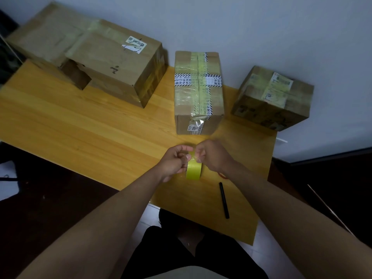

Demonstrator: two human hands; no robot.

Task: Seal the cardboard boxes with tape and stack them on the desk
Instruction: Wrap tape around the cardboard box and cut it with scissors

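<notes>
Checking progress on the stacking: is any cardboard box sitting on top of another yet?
No: the large box, the middle box and the right box each stand apart on the desk.

Besides the job itself, you've got a black pen (pixel 224 200) lying flat near the front right corner, running roughly front to back. Just up and right of it there's a bit of something reddish-orange (pixel 222 175), mostly hidden, so can't tell what it is. Behind everything is a plain pale wall (pixel 261 27). The floor (pixel 40 198) looks dark on your left, with lighter tiles (pixel 149 218) right under you.
</notes>
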